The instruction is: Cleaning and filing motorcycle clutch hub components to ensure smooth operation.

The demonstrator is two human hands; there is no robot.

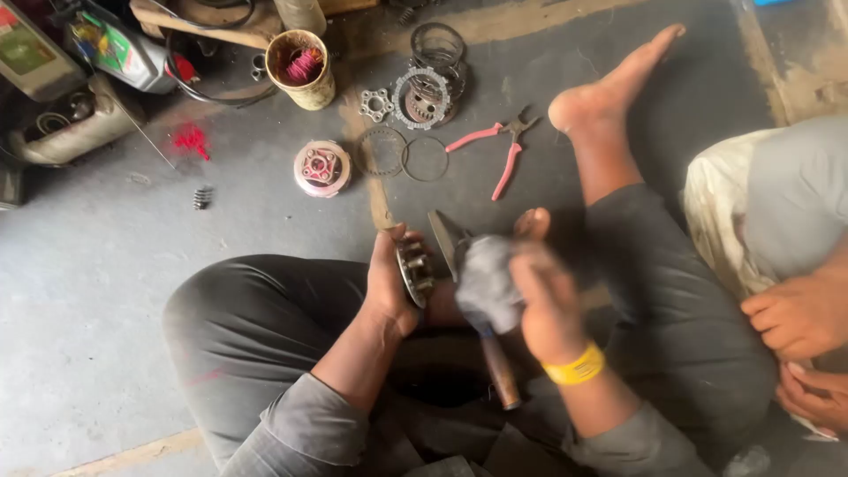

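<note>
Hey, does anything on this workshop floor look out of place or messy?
Yes. A red smear stains the grey concrete floor near the small coiled metal spring lying alone, apart from the round metal discs and rings grouped farther right.

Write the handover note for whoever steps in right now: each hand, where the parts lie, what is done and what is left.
Left hand: grips a round metal hub on edge.
Right hand: holds a grey rag and a wooden-handled tool, blurred.
On the floor ahead: loose rings, toothed basket, pink-centred plate, red-handled pliers.
Done: assembly is apart.
Left: parts lie unassembled.
</note>
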